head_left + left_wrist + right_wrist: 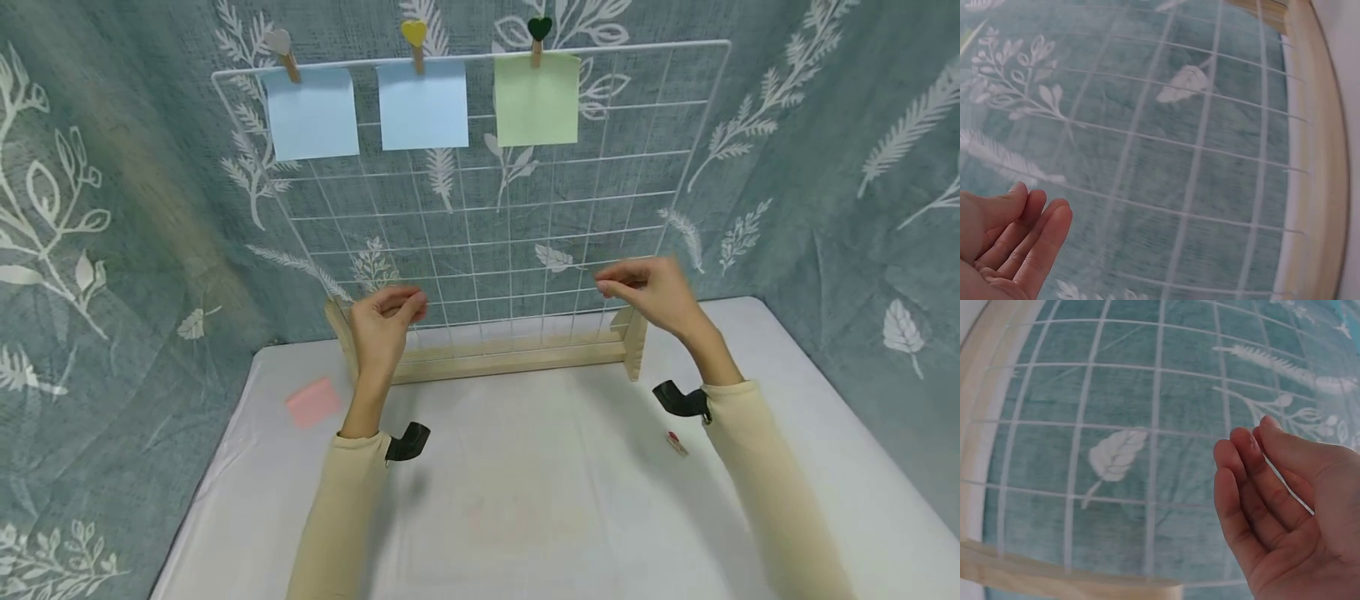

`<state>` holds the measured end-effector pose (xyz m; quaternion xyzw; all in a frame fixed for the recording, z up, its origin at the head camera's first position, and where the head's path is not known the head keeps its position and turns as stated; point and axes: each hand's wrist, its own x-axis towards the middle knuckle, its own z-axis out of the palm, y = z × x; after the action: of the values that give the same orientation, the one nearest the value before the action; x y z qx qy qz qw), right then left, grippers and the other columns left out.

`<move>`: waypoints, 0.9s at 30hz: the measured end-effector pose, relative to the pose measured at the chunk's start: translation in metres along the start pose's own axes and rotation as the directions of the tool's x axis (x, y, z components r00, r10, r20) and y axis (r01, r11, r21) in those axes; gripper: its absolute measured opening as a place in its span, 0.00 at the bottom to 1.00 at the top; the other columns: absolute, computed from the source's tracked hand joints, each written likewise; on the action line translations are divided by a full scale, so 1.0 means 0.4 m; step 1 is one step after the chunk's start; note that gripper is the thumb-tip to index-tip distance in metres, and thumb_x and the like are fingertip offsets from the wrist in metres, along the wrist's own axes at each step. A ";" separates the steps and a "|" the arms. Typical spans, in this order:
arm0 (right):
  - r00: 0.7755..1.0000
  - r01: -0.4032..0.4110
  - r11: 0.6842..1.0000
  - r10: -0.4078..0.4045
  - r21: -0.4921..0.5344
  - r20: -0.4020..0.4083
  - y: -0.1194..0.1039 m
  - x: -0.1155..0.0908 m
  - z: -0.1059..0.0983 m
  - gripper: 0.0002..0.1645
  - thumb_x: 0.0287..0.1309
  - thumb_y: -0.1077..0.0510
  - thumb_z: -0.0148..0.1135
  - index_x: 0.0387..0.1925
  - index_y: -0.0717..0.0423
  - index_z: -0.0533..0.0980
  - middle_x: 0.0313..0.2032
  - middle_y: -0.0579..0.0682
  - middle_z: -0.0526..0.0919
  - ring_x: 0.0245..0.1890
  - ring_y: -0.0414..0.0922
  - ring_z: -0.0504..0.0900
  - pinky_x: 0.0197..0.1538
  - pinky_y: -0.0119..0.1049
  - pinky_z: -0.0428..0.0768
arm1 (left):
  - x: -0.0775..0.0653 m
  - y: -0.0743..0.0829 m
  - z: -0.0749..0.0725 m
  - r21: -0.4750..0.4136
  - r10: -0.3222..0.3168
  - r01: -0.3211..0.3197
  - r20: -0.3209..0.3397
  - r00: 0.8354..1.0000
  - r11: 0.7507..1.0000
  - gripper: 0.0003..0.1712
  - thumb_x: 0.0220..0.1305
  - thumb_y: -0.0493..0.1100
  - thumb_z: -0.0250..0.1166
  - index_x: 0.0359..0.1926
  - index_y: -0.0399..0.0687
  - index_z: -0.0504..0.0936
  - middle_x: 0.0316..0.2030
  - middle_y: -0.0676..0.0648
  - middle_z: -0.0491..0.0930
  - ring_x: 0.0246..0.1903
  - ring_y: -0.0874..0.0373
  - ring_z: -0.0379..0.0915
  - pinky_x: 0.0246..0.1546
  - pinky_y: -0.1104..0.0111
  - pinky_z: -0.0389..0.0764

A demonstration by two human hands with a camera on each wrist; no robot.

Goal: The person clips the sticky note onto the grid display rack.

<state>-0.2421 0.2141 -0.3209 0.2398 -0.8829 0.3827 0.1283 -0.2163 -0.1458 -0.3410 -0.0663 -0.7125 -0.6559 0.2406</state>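
My left hand (382, 329) hovers before the lower left of a white wire grid (480, 57), fingers loosely bent, thumb close to the forefinger. Nothing shows in its grasp in the left wrist view. Before the grid's lower right, my right hand (654, 293) hangs in the same loose curl, and its fingers (1254, 500) hold nothing. Along the grid's top bar, small heart clothespins hold paper: a grey one (281, 50) on a blue note (315, 117), a yellow one (414, 35) on another blue note (423, 108), a dark green one (539, 32) on a green note (536, 104).
The grid stands in a wooden base (517, 357) on a white-covered table (510, 483). A pink note (312, 402) lies left of the base. A small clothespin with a red top (677, 443) lies near my right sleeve. Patterned teal cloth (150, 250) hangs behind.
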 end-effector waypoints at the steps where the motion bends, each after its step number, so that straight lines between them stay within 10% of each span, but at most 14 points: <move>1: 1.000 -0.013 1.000 0.013 0.007 0.014 0.005 -0.008 0.004 0.13 0.65 0.57 0.64 0.44 0.62 0.84 0.34 0.55 0.88 0.31 0.41 0.85 0.34 0.26 0.81 | -0.007 -0.009 -0.004 0.001 -0.018 0.018 0.000 1.000 1.000 0.10 0.61 0.30 0.68 0.40 0.23 0.83 0.33 0.25 0.82 0.24 0.63 0.83 0.32 0.71 0.88; 27: 0.951 -0.234 0.967 0.206 0.099 0.233 0.214 -0.256 0.063 0.14 0.65 0.61 0.63 0.46 0.69 0.82 0.36 0.58 0.87 0.31 0.51 0.86 0.32 0.40 0.86 | -0.144 -0.198 -0.267 0.272 -0.209 0.260 -0.204 0.956 0.927 0.12 0.63 0.32 0.67 0.42 0.23 0.83 0.35 0.30 0.84 0.22 0.73 0.79 0.27 0.79 0.85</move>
<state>-0.2005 0.2795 -0.4324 0.1884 -0.8870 0.4205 -0.0293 -0.1712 -0.2466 -0.4348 0.1129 -0.7818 -0.5693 0.2277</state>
